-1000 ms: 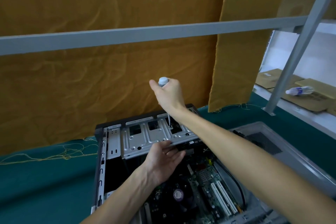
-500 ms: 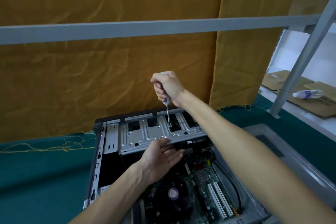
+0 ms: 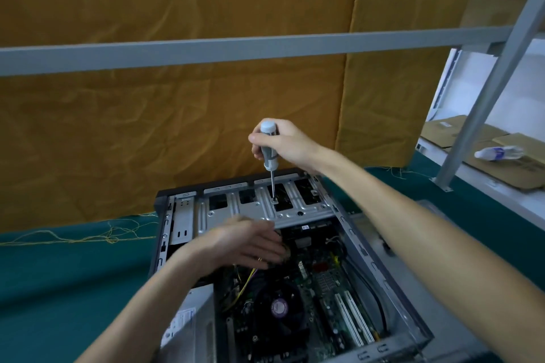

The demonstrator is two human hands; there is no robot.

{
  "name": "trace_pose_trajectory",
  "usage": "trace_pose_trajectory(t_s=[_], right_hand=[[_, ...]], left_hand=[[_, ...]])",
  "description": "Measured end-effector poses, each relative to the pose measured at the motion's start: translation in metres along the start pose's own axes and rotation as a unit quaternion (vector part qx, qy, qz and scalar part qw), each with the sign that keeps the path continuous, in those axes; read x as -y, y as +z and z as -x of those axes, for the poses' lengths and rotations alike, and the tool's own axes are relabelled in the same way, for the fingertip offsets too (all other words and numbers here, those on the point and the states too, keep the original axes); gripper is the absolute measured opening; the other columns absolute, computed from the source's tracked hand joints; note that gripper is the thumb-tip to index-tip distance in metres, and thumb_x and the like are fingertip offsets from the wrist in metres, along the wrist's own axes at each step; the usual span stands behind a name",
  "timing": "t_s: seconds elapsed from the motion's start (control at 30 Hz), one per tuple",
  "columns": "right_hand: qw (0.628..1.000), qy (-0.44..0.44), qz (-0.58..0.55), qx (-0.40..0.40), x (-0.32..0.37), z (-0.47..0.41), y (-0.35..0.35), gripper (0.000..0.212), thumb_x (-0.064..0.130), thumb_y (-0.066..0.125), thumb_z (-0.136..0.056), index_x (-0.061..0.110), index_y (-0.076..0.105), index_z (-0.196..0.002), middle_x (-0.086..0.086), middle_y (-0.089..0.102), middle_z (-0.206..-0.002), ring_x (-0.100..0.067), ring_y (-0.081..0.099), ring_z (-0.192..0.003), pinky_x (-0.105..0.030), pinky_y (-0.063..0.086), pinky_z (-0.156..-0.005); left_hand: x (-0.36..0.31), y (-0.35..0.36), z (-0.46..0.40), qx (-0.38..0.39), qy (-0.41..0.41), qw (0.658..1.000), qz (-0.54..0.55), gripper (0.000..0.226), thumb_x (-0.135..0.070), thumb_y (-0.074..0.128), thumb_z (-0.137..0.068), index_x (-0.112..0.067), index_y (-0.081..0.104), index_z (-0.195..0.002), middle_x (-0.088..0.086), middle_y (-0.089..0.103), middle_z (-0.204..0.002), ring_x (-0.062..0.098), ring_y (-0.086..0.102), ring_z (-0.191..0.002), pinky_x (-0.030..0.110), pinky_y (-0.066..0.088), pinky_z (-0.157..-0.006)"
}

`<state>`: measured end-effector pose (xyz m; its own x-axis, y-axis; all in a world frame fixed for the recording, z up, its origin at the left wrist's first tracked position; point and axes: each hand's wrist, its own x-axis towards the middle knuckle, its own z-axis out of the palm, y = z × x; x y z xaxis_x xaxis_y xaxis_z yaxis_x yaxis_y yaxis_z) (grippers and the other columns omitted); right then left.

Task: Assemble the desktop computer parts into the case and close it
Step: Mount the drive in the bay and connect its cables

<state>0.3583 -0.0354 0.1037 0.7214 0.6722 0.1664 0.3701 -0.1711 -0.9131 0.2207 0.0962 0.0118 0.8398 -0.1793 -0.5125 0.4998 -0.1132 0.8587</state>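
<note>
Under the right hand (image 3: 290, 146): a grey-handled screwdriver (image 3: 269, 150), gripped with fingers curled round the handle, shaft upright, tip on a screw (image 3: 274, 200) in the silver drive cage (image 3: 265, 206). Just nearer than that cage: the left hand (image 3: 250, 246), blurred, fingers stretched out and relaxed, holding nothing that shows, hovering over the coloured wires (image 3: 246, 280) inside the open computer case (image 3: 362, 250). Below the left hand: a black CPU cooler fan (image 3: 278, 308) on the green motherboard (image 3: 330, 289), with white expansion slots (image 3: 352, 318) beneath the right forearm. Left of the left forearm: a power supply (image 3: 191, 324), lying on the green table cloth (image 3: 59, 274). Far right of the right hand: a plastic bottle (image 3: 498, 153) on flat cardboard (image 3: 516, 168).
</note>
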Motion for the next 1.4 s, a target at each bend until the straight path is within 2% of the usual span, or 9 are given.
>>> trace_pose_trajectory(t_s=[0.17, 0.5, 0.63, 0.77, 0.9, 1.03, 1.2, 1.27, 1.4], right_hand=[[0.927, -0.107, 0.359, -0.033, 0.019, -0.002, -0.017, 0.019, 0.044, 0.065, -0.097, 0.027, 0.060, -0.102, 0.013, 0.062, -0.092, -0.004, 0.060, -0.080, -0.025, 0.045, -0.065], [0.861, -0.081, 0.493, 0.094, 0.040, -0.006, -0.030, 0.022, 0.038, 0.074, -0.091, 0.030, 0.055, -0.099, 0.009, 0.050, -0.096, -0.017, 0.063, -0.088, -0.027, 0.046, -0.061], [0.878, -0.081, 0.468, 0.065, 0.033, -0.009, -0.030, 0.021, 0.037, 0.078, -0.088, 0.026, 0.061, -0.093, 0.005, 0.058, -0.096, -0.012, 0.067, -0.078, -0.025, 0.046, -0.059], [0.925, -0.057, 0.372, 0.045, 0.026, -0.011, -0.031, 0.022, 0.026, 0.081, -0.081, 0.019, 0.061, -0.083, -0.009, 0.068, -0.084, -0.011, 0.059, -0.071, -0.030, 0.046, -0.063], [0.993, 0.058, 0.015, 0.105, 0.013, -0.010, -0.011, 0.019, 0.012, 0.073, -0.090, 0.013, 0.060, -0.075, -0.021, 0.074, -0.101, -0.034, 0.072, -0.099, -0.045, 0.056, -0.097], [0.988, 0.049, -0.131, -0.058, -0.014, -0.013, 0.022, 0.039, 0.012, 0.067, -0.090, 0.019, 0.055, -0.054, -0.004, 0.053, -0.052, -0.021, 0.048, -0.046, -0.029, 0.045, -0.053], [0.970, 0.011, -0.158, -0.184, -0.027, -0.017, 0.035, 0.036, 0.004, 0.060, -0.086, 0.016, 0.048, -0.055, 0.002, 0.042, -0.044, -0.015, 0.035, -0.038, -0.026, 0.032, -0.045], [0.965, 0.011, -0.167, -0.204, -0.029, -0.018, 0.035, 0.037, 0.003, 0.060, -0.086, 0.017, 0.048, -0.054, 0.001, 0.041, -0.043, -0.015, 0.035, -0.038, -0.026, 0.031, -0.044], [0.962, 0.009, -0.178, -0.206, -0.032, -0.018, 0.030, 0.039, 0.003, 0.060, -0.084, 0.020, 0.049, -0.050, 0.001, 0.041, -0.042, -0.015, 0.035, -0.036, -0.026, 0.034, -0.044]], left_hand=[[-0.022, -0.011, -0.026, -0.286, 0.245, 0.902, -0.210, 0.016, -0.026, 0.070, -0.095, -0.013, 0.071, -0.104, -0.001, 0.075, -0.086, 0.012, 0.069, -0.073, 0.031, 0.058, -0.069], [-0.015, -0.012, -0.076, -0.337, 0.380, 0.825, -0.248, 0.019, -0.030, 0.071, -0.096, -0.024, 0.076, -0.078, -0.006, 0.068, -0.060, 0.006, 0.055, -0.050, 0.019, 0.038, -0.050], [-0.011, -0.010, -0.083, -0.345, 0.387, 0.813, -0.265, 0.022, -0.030, 0.067, -0.098, -0.019, 0.076, -0.082, -0.001, 0.069, -0.066, 0.022, 0.059, -0.062, 0.042, 0.047, -0.059], [-0.009, -0.014, -0.084, -0.332, 0.393, 0.823, -0.242, 0.020, -0.032, 0.068, -0.098, -0.018, 0.080, -0.091, 0.009, 0.075, -0.079, 0.010, 0.056, -0.064, 0.046, 0.051, -0.065], [-0.009, -0.015, -0.082, -0.318, 0.395, 0.829, -0.233, 0.016, -0.031, 0.067, -0.098, -0.024, 0.081, -0.092, 0.002, 0.077, -0.079, 0.003, 0.062, -0.066, 0.041, 0.054, -0.068], [-0.010, -0.014, -0.080, -0.303, 0.411, 0.829, -0.228, 0.020, -0.028, 0.066, -0.099, -0.039, 0.074, -0.084, -0.010, 0.074, -0.068, 0.002, 0.069, -0.062, 0.025, 0.050, -0.056], [-0.010, -0.012, -0.076, -0.271, 0.407, 0.840, -0.238, 0.012, -0.027, 0.065, -0.100, -0.032, 0.074, -0.104, -0.007, 0.074, -0.071, 0.004, 0.066, -0.058, 0.018, 0.044, -0.053], [-0.007, -0.014, -0.071, -0.236, 0.364, 0.853, -0.292, 0.034, -0.038, 0.071, -0.093, -0.029, 0.065, -0.125, -0.008, 0.074, -0.097, 0.004, 0.067, -0.074, 0.018, 0.048, -0.062], [0.012, -0.014, -0.059, -0.165, 0.249, 0.825, -0.480, 0.131, -0.083, 0.070, -0.063, -0.024, 0.008, -0.162, -0.009, 0.044, -0.135, 0.010, 0.045, -0.119, 0.029, 0.043, -0.105]])
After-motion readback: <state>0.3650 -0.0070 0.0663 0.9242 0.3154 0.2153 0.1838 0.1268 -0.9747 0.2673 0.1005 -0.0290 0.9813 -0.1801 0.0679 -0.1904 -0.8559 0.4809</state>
